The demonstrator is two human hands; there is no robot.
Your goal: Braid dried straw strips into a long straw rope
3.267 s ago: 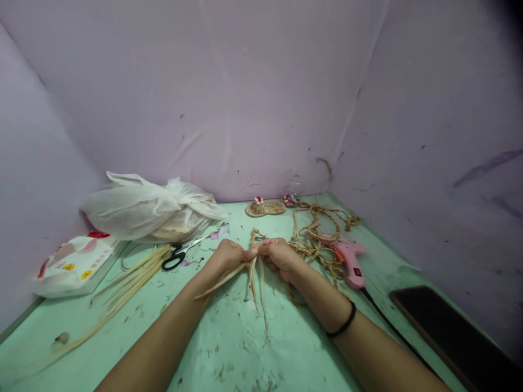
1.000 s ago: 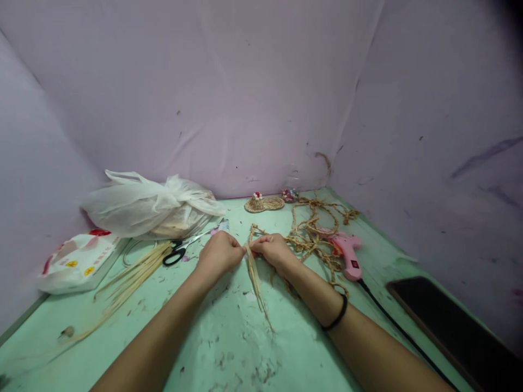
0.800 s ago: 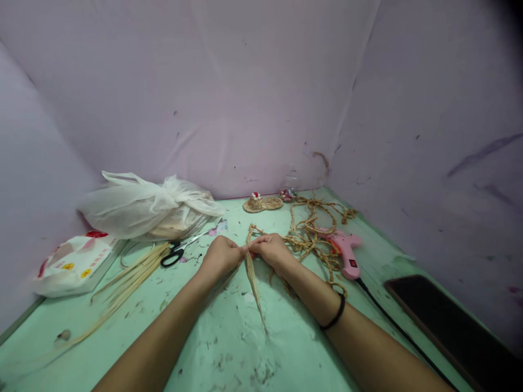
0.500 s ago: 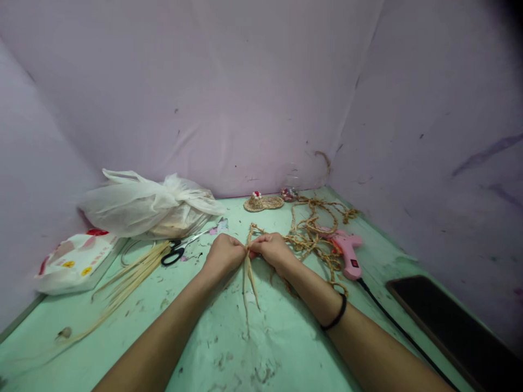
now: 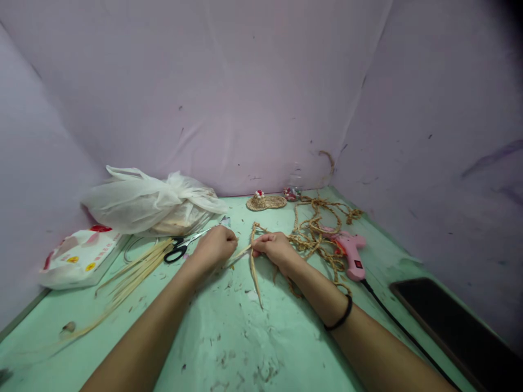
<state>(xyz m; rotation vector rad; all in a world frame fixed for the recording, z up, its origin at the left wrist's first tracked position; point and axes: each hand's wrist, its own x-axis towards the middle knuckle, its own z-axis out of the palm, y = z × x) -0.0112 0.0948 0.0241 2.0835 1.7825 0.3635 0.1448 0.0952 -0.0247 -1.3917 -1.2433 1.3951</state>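
My right hand [image 5: 275, 250] is closed, pinching a thin straw braid [image 5: 253, 234] just below its upper bend. From that pinch one loose straw strand [image 5: 255, 280] hangs down toward me. Another pale strand [image 5: 240, 254] runs left from the pinch to my left hand [image 5: 216, 247], which is closed around it; the fingertips are partly hidden. Beyond the right hand, a tangled heap of braided straw cord [image 5: 312, 226] joins up with the braid.
Black-handled scissors [image 5: 175, 253] and a bundle of pale straw [image 5: 137, 272] lie left. Behind them are a white plastic bag [image 5: 151, 201] and a tissue pack [image 5: 84, 256]. A woven slipper-shaped piece [image 5: 272, 203] sits at the back. Right are a pink glue gun [image 5: 352, 253] and a phone [image 5: 449, 321].
My left hand has moved left, away from my right hand, drawing one strand out sideways. The right hand keeps its pinch on the braid. The view has shifted slightly.
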